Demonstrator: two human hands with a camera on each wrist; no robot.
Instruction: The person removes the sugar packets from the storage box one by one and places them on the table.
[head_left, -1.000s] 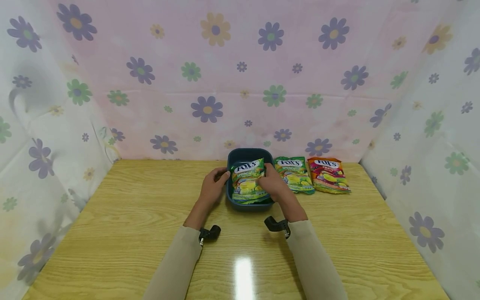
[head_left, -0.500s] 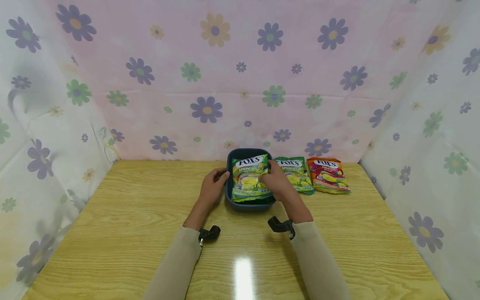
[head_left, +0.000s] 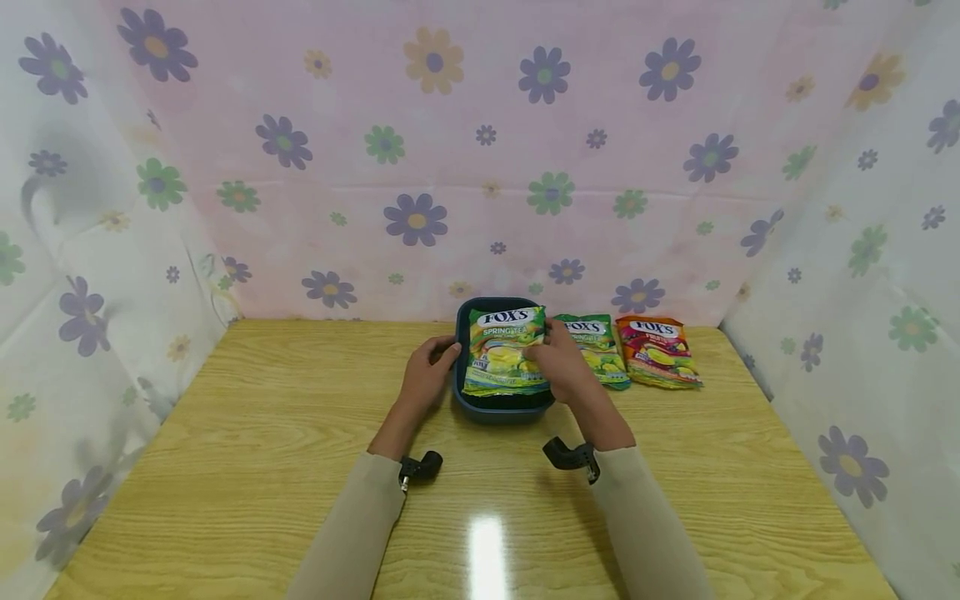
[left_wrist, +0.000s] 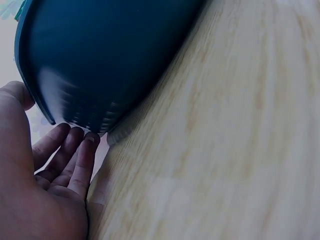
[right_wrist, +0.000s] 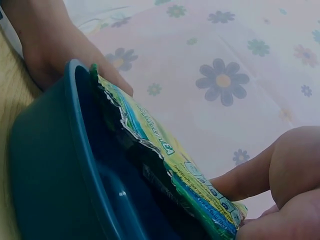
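Observation:
A dark blue plastic tub [head_left: 502,415] stands on the table. My left hand [head_left: 424,375] holds its left side, the thumb at the rim and the fingertips against the outer wall [left_wrist: 100,60]. With my right hand [head_left: 567,364] I pinch the right edge of a green and yellow Fox's Spring Tea candy bag [head_left: 502,354], thumb on its front. The bag is tilted over the tub's opening; its lower edge [right_wrist: 150,145] shows above the dark inside in the right wrist view. What lies beneath the bag is mostly hidden.
Right of the tub lies a second green Fox's candy bag [head_left: 606,358], partly behind my right hand. Beside it lies a red and orange Fox's Fruits candy bag [head_left: 660,354]. A flowered cloth [head_left: 337,225] hangs behind the wooden table [head_left: 300,433] and at both sides.
My right hand has moved a little right and up, and the candy bag in it has risen from inside the tub and straightened. The left hand stays at the tub's side.

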